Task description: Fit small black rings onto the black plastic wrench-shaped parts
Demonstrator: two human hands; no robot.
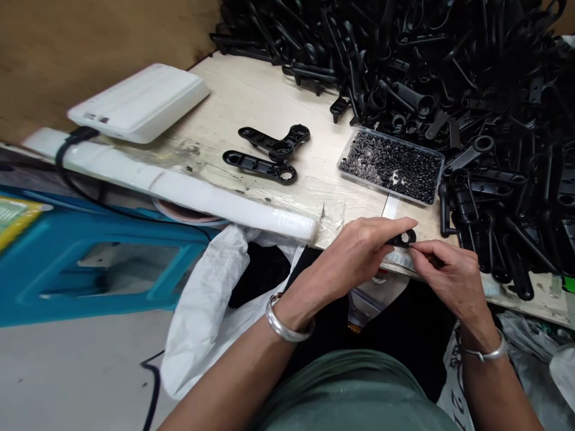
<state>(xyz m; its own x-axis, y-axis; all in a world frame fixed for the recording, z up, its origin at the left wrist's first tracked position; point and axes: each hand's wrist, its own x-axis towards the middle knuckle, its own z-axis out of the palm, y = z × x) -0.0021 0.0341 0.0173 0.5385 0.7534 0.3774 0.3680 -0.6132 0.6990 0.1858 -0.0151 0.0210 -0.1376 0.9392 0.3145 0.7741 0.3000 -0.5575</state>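
My left hand point(366, 245) is closed on a black plastic part with a ring-shaped end point(408, 236), held over the table's front edge. Most of that part is hidden by my fingers. Close against the ring, my right hand point(451, 272) pinches with thumb and index finger; whatever lies in the pinch is too small to make out. Just beyond both hands, a clear tray point(390, 193) holds a mass of tiny black pieces point(404, 164). To its left, several black arm-shaped parts point(260, 167) lie on the pale tabletop, two of them overlapping.
A big heap of black plastic parts point(449, 72) covers the table's back and right side. At the far left a white box point(139, 102) with a black cable point(63, 158) rests near the padded edge point(179, 188). Below stands a blue plastic stool point(54, 257).
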